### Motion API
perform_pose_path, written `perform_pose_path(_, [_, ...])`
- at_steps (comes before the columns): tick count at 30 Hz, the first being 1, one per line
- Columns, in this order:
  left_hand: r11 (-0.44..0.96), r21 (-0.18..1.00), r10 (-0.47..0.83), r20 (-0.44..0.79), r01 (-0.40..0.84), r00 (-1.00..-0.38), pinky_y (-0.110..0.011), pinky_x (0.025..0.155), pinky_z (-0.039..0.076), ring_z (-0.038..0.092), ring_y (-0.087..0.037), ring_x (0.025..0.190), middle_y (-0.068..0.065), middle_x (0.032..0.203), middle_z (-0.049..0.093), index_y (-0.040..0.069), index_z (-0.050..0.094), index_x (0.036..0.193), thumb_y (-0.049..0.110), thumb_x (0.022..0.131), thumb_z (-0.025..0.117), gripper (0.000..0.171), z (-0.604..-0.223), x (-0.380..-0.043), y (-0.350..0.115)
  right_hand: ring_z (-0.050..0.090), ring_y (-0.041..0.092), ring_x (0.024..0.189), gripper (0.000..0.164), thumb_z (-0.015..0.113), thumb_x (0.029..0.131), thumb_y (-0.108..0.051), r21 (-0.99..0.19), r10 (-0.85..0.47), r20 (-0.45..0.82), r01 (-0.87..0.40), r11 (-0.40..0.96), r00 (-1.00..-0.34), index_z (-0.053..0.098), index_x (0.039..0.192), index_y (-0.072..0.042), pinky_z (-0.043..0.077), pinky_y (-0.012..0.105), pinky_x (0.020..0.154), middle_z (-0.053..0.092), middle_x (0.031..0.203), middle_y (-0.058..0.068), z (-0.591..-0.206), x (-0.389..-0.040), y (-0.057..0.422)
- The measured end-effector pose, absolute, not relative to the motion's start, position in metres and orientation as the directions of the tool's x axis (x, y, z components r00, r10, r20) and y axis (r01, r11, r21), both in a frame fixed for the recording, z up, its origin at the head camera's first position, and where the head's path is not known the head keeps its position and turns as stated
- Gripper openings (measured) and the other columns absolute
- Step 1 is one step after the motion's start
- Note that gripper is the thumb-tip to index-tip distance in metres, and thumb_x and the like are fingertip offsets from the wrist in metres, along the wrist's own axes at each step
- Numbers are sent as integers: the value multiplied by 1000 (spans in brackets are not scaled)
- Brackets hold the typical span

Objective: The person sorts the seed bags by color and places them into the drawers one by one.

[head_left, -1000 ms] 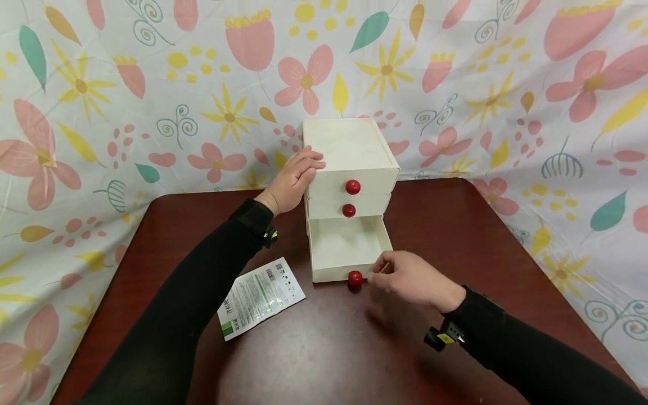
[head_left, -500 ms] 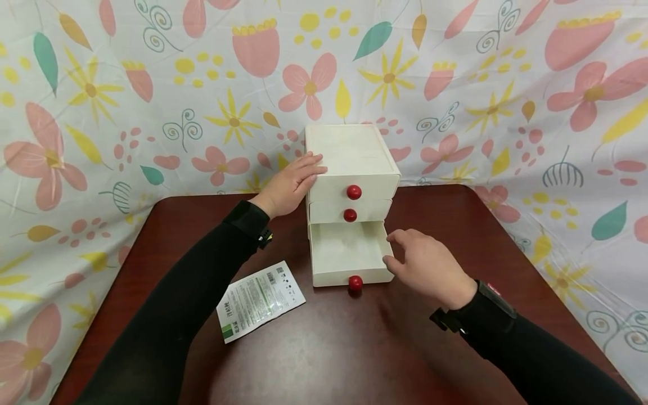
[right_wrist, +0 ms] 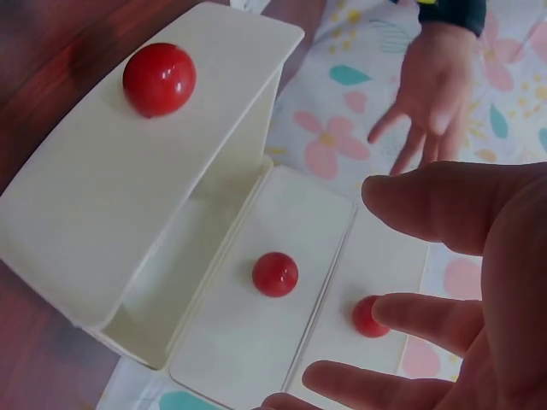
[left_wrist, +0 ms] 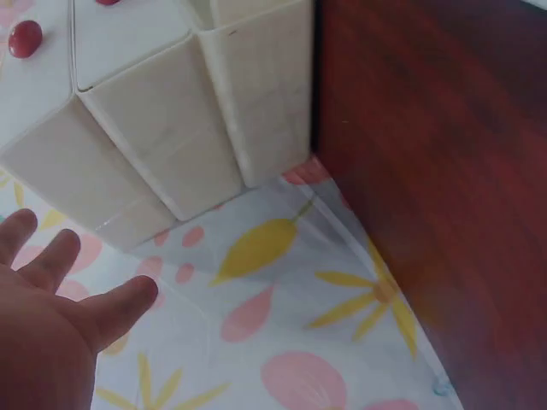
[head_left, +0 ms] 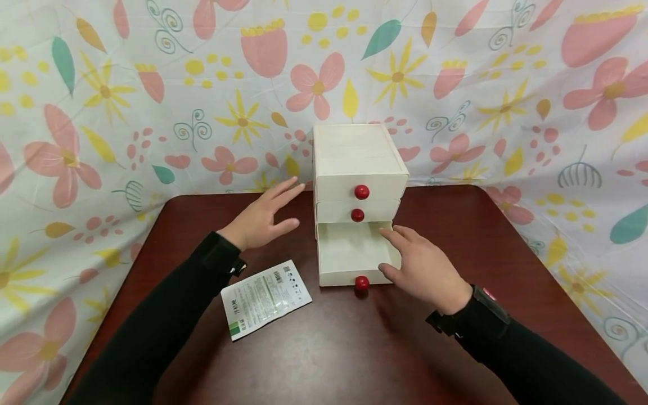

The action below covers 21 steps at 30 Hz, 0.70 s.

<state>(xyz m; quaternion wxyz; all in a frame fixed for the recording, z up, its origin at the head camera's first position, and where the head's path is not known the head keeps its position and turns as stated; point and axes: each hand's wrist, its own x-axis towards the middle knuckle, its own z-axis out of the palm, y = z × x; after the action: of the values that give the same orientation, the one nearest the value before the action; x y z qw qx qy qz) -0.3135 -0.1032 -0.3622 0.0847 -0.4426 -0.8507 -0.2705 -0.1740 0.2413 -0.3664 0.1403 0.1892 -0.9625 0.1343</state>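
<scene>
A white three-drawer box [head_left: 359,149] with red round knobs stands at the back of the table. Its bottom drawer [head_left: 349,247] is pulled out and shows a bare inside; the upper two are closed. Left of the box, my left hand [head_left: 260,216] hovers with fingers spread, apart from its side; the left wrist view shows the same gap. By the right side of the pulled-out drawer, my right hand [head_left: 422,267] has its fingers loosely extended and its thumb over the drawer's front corner. In the right wrist view nothing lies between the thumb and fingers of that hand.
A white printed packet [head_left: 266,300] with a green corner lies flat on the dark red-brown table [head_left: 324,360], in front and left of the box. A flower-patterned curtain [head_left: 202,101] hangs behind the table.
My left hand has let go of the box's top left edge and moved left. My right hand has left the bottom drawer's front by its knob, opening its fingers. The drawer stays out.
</scene>
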Motion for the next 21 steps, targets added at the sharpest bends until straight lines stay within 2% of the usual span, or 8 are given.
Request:
perform_pose_path(4, [481,398,706,353,781,-615,-48,110,34,15,-22,149,-2,166,11,24,22,161,46,99,61,76,-374,-295,-122,52,40,124,74,83,82,-21,-222,-335,320,-413,883,-886,49,145,-4,52,51,90,48,141,24,-370,-173,237])
perform_pose_path(10, [605,417,671,190,678,-716,-42,95,49,20,-29,147,0,166,-3,34,18,161,48,92,70,88,-393,-264,-146,51,41,126,80,85,80,-21,-232,-372,330,-456,859,-868,46,148,-7,56,46,79,42,146,25,-378,-170,230])
perform_pose_path(15, [704,374,646,17,604,-763,-39,93,50,20,-34,146,-2,166,-8,39,25,158,55,86,74,89,-412,-242,-160,55,39,123,81,86,78,-20,-256,-391,325,-478,840,-861,47,149,-10,56,40,74,41,148,24,-384,-165,223])
perform_pose_path(21, [774,338,594,-92,536,-799,-29,79,52,29,-36,143,-7,166,-2,35,38,155,54,76,82,92,-430,-218,-174,55,31,123,79,87,78,-18,-284,-450,318,-537,795,-834,50,147,-13,53,30,70,42,149,17,-389,-162,207])
